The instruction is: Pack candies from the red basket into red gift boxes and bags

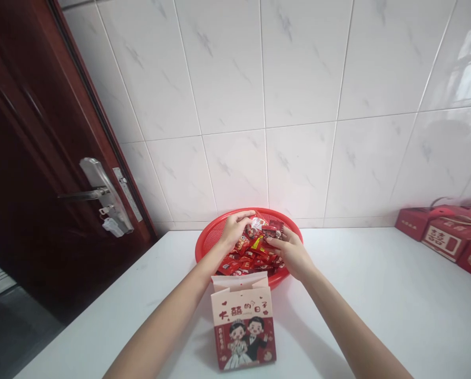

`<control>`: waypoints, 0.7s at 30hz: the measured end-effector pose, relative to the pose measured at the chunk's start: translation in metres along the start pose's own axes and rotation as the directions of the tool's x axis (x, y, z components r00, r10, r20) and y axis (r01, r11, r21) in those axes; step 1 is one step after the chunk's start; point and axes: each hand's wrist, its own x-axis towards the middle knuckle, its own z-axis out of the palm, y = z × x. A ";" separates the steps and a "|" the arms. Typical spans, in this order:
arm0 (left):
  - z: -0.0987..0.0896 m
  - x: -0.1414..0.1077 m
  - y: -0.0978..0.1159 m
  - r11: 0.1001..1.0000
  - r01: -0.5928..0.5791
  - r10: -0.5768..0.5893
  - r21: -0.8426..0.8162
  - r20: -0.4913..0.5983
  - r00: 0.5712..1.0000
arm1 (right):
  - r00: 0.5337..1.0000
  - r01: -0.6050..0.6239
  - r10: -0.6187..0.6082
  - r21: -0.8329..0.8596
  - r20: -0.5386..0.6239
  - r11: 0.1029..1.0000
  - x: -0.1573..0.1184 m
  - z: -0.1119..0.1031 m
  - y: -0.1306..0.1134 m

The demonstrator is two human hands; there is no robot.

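A red plastic basket (pixel 208 239) holds many small wrapped packets, mostly red. Over its left part, my left hand (pixel 235 227) is closed at the fingertips on a white-and-red packet (pixel 256 225). From the right side, my right hand (pixel 291 248) pinches a dark red packet (pixel 272 232) between thumb and fingers. A yellow-and-red packet (pixel 258 243) lies among the others below the hands. In front of the basket stands a pink and red paper box (pixel 243 331) with a cartoon couple on it, its top flaps open.
Several red gift boxes (pixel 443 239) with twine handles sit at the table's right end. The white table (pixel 362 273) meets a tiled wall behind the basket. A dark red door (pixel 41 158) with a metal handle is on the left.
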 end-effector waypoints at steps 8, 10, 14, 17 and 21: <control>0.006 -0.006 -0.004 0.978 -0.056 0.060 -0.199 0.017 0.998 | 0.999 -0.025 0.026 -0.024 0.029 0.999 -0.001 0.001 -0.001; 0.005 -0.007 -0.005 0.974 -0.063 0.067 -0.216 0.009 0.998 | 0.999 -0.012 0.013 -0.026 0.046 1.000 -0.001 0.000 0.001; 0.005 -0.009 -0.005 0.978 -0.056 0.058 -0.203 0.007 0.998 | 0.999 -0.013 0.015 -0.059 0.035 0.998 0.000 -0.001 0.004; 0.006 -0.009 -0.005 0.985 -0.034 0.035 -0.168 0.003 0.999 | 1.000 0.019 -0.019 -0.062 -0.002 0.998 -0.001 -0.001 0.004; 0.006 -0.008 -0.008 0.995 0.035 -0.037 -0.093 -0.019 0.999 | 0.998 0.043 -0.046 -0.058 -0.052 0.997 0.000 0.000 0.007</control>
